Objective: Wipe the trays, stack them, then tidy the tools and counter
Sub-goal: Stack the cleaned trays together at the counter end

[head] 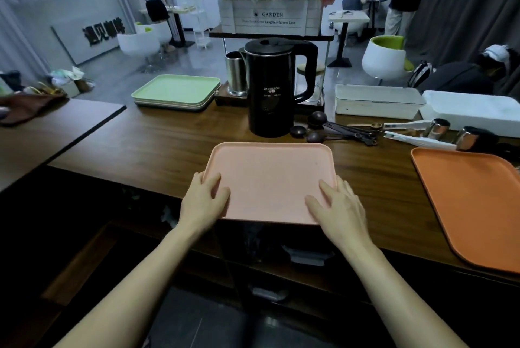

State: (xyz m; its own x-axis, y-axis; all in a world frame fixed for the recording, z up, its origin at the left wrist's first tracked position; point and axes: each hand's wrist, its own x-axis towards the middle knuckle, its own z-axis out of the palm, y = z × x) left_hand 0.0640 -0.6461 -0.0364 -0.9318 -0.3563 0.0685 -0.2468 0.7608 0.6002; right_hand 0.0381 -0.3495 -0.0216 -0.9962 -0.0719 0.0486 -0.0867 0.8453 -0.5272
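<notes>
A pink tray (270, 179) lies on the wooden counter (157, 150) in front of me, its near edge reaching past the counter's front edge. My left hand (204, 198) rests palm down on its near left corner, with the outer fingers over the side rim. My right hand (339, 204) rests palm down on the near right corner, fingers fairly straight. An orange tray (472, 201) lies flat at the right. A stack of trays with a green one on top (176, 91) sits at the back left. Dark measuring spoons (332, 131) lie behind the pink tray.
A black kettle (274, 86) stands just behind the pink tray, a steel cup (235, 75) beside it. White lidded boxes (377, 100) and steel jiggers (439, 128) sit at the back right. A brown cloth (28, 107) lies on the left counter. People stand in the room beyond.
</notes>
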